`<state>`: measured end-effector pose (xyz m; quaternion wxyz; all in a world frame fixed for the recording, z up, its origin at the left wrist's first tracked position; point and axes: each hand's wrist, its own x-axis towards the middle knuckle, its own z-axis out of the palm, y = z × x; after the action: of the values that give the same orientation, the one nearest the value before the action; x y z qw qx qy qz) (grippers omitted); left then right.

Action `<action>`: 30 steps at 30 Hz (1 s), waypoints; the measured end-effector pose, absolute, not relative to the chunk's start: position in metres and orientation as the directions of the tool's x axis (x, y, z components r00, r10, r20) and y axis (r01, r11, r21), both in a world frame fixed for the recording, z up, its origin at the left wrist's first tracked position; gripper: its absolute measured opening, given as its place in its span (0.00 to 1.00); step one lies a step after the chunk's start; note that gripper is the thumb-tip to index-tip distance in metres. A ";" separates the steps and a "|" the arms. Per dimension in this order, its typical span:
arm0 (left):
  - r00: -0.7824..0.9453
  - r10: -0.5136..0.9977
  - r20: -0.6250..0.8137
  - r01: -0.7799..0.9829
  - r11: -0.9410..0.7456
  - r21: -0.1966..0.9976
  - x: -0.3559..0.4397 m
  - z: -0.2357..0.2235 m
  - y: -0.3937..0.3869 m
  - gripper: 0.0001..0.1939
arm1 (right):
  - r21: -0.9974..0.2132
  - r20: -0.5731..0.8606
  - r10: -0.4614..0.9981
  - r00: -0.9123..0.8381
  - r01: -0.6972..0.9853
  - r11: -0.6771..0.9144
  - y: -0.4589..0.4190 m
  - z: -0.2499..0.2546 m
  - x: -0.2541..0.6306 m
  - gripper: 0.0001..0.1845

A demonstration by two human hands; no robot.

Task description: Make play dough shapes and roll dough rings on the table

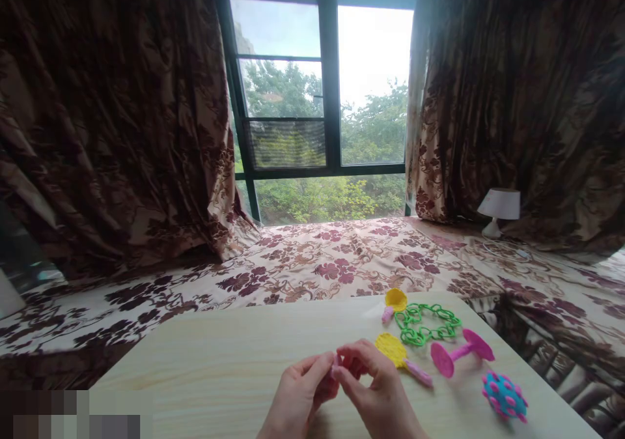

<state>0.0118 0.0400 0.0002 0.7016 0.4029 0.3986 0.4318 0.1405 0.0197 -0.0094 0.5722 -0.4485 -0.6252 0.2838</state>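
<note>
My left hand (301,395) and my right hand (374,387) meet over the near edge of a pale wooden table (219,354). Their fingertips pinch a small pink piece (336,361) between them; most of it is hidden. Just right of my right hand lies a yellow disc on a pink handle (399,353). Farther right lie a pink dumbbell-shaped toy (461,353) and a blue ball with pink studs (504,396). A green ring chain (427,324) and a second yellow piece with a pink stem (393,303) lie behind them.
Beyond the table spreads a floral bedcover (317,263). Brown patterned curtains (107,113) flank a window (322,100). A small white lamp (499,208) stands at the right. The table's right edge runs close to the studded ball.
</note>
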 end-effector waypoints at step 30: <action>0.649 0.759 0.055 -0.648 0.513 0.563 0.042 0.004 0.009 0.30 | -0.784 0.487 0.853 0.187 0.524 0.332 0.031 -0.007 0.118 0.27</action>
<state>0.0422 0.0087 0.0038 0.8640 0.2789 0.0994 0.4072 0.1182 0.0309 -0.0070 0.5327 -0.5567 -0.6184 0.1547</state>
